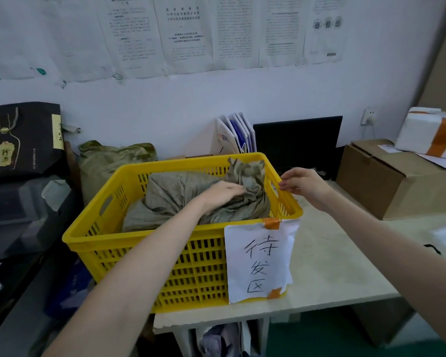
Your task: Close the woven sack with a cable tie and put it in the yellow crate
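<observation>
The grey-green woven sack (pixel 175 194) lies inside the yellow crate (pixel 129 240), its gathered neck (pixel 247 171) sticking up at the crate's far right corner. My left hand (pixel 222 193) reaches into the crate and rests on the sack just below the neck, fingers curled into the cloth. My right hand (pixel 303 182) hovers at the crate's right rim, fingers loosely apart, holding nothing. No cable tie can be made out on the neck.
A white paper sign (pixel 260 261) is taped to the crate's front. The crate sits on a pale table (pixel 332 266). A second green sack (pixel 108 163) stands behind, a cardboard box (pixel 386 181) at right, a black gift bag (pixel 21 140) at left, a monitor (pixel 298 143) at the back.
</observation>
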### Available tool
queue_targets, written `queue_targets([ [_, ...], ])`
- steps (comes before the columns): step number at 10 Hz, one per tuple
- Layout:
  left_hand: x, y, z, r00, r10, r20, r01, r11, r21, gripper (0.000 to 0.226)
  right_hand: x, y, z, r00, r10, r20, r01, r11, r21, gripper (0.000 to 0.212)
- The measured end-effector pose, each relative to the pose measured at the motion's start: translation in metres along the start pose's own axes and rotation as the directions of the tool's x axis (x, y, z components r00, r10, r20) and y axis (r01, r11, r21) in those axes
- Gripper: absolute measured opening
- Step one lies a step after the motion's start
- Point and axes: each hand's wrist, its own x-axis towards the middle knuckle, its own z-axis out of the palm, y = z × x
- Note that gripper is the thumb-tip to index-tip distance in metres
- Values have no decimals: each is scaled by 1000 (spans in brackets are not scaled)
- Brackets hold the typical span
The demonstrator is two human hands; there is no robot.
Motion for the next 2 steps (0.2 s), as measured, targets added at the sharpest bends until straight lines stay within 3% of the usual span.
queue_targets([
  [1, -18, 4, -19, 982, 82, -170, -68, 994, 89, 33, -1, -5, -3, 1000, -19, -1, 19, 1000, -13, 14],
  [2, -29, 3, -35, 966, 96, -240, -108, 994, -35, 28, -6, -13, -7, 997, -69, -45, 68, 998, -12, 16],
])
